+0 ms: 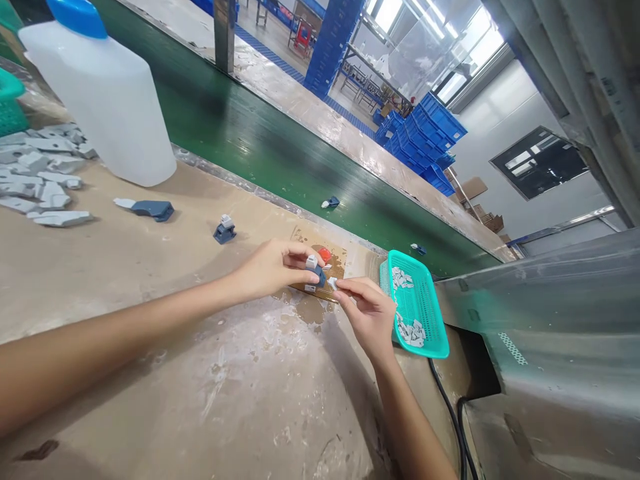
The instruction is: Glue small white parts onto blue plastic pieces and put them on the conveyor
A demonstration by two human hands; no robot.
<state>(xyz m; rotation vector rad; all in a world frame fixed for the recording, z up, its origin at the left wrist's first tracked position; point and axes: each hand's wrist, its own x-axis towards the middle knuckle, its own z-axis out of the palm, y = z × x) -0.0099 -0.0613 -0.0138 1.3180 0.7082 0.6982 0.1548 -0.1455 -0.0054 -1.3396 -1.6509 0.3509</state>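
Note:
My left hand (280, 269) pinches a small blue-and-white plastic part (319, 274) between thumb and fingers. Just to its right, my right hand (367, 309) grips a small white plastic piece (333, 283) at its fingertips. The two parts are close but look apart. Beneath them lies a wet, brown board (341, 261) with a round red thing (325, 255) on it. A similar blue-and-white part (225, 229) stands on the table left of my hands, and a longer blue part with a white end (150, 209) lies farther left.
A teal basket (441, 327) with white pieces stands right of my hands. Behind runs a green conveyor belt (260, 160) carrying two small blue-and-white parts. At left are a white bottle (115, 107) with a blue cap and a pile of grey pieces (37, 173). Black cables (447, 393) hang at right.

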